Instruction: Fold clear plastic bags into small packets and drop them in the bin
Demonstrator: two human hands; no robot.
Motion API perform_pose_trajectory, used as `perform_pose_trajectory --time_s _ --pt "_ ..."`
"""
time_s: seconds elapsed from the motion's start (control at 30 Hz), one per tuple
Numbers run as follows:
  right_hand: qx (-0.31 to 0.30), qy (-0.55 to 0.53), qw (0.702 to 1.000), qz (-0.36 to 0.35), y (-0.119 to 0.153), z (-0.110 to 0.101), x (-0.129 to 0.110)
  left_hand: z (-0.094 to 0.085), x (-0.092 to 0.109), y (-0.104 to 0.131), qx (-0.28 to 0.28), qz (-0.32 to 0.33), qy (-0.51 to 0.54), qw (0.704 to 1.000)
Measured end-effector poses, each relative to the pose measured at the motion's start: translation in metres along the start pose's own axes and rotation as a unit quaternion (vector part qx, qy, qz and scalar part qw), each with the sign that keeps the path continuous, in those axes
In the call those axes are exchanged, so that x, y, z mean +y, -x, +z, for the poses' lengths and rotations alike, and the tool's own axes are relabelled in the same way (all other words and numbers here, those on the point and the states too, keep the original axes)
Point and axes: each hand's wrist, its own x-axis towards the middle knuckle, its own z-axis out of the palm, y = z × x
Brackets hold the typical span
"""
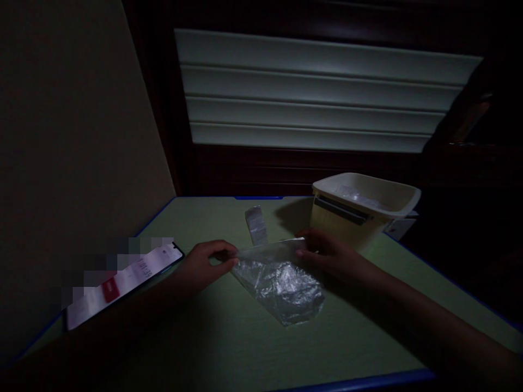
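A crinkled clear plastic bag (281, 283) is stretched between my two hands over the table. My left hand (208, 264) pinches its upper left corner between thumb and fingers. At the upper right corner, my right hand (322, 251) is closed on the bag's edge. The bag's lower part hangs or lies toward me, shiny and wrinkled. Just behind the bag is a small folded strip of pale plastic (256, 224), lying on the table.
A cream bin (343, 220) with clear plastic inside stands at the back right of the green table (212, 348). A lit phone (126, 283) lies at the left, near the wall. Behind is a slatted shutter (310, 92).
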Motion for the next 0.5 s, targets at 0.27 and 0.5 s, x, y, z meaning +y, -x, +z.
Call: perform_pose_trajectory --time_s 0.27,0.5 --pt "-0.062 0.017 0.998 0.020 -0.0049 -0.0037 0.0083 0.0017 0.0004 -0.0007 -0.014 -0.042 0.006 0.999" --pt "-0.038 0.044 0.998 0.016 -0.0055 -0.0021 0.0078 0.0021 0.0018 -0.0002 -0.034 -0.024 -0.026 0.999"
